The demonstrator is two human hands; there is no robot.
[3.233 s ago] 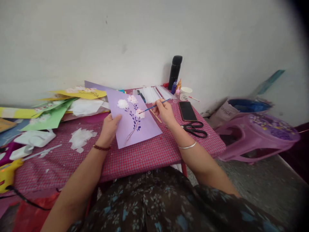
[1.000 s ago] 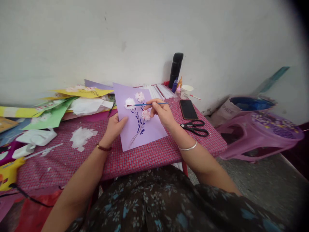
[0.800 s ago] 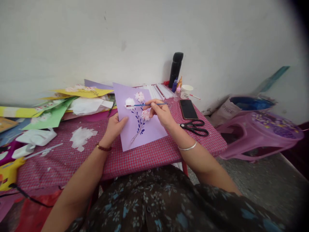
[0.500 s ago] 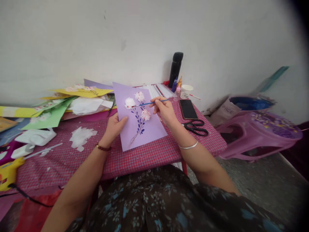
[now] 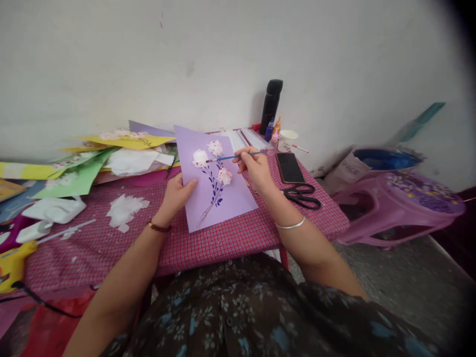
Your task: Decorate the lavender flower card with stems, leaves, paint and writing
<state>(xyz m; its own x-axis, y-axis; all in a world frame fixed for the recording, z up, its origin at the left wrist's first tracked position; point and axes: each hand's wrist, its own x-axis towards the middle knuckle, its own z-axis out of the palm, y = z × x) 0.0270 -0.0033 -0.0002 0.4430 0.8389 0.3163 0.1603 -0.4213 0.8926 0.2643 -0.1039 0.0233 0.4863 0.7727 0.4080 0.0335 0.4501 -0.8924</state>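
Observation:
My left hand (image 5: 179, 194) grips the left edge of a purple sheet of paper (image 5: 195, 210), thumb on top and fingers behind it. The sheet is tilted up off the checked tablecloth. On it are three white puffy flowers with red specks, above painted stems and dark blue leaves. My right hand (image 5: 253, 167) pinches a thin blue paintbrush (image 5: 230, 157) over the sheet. The dark brush tip is at the right side of the left white flower (image 5: 200, 158); whether it touches, I cannot tell.
Right of the sheet lie a phone (image 5: 290, 168) and black scissors (image 5: 303, 196). Behind stand a black flask (image 5: 271, 106), small paint bottles (image 5: 269, 130) and a paper cup (image 5: 287, 140). White scraps (image 5: 125, 210), a yellow glue gun (image 5: 15, 265) and flower cards (image 5: 74, 173) are on the left.
The brush and my right hand have shifted slightly right, so the tip is nearer the left flower's edge. More red marks show on that flower. My left hand and the sheet stay put.

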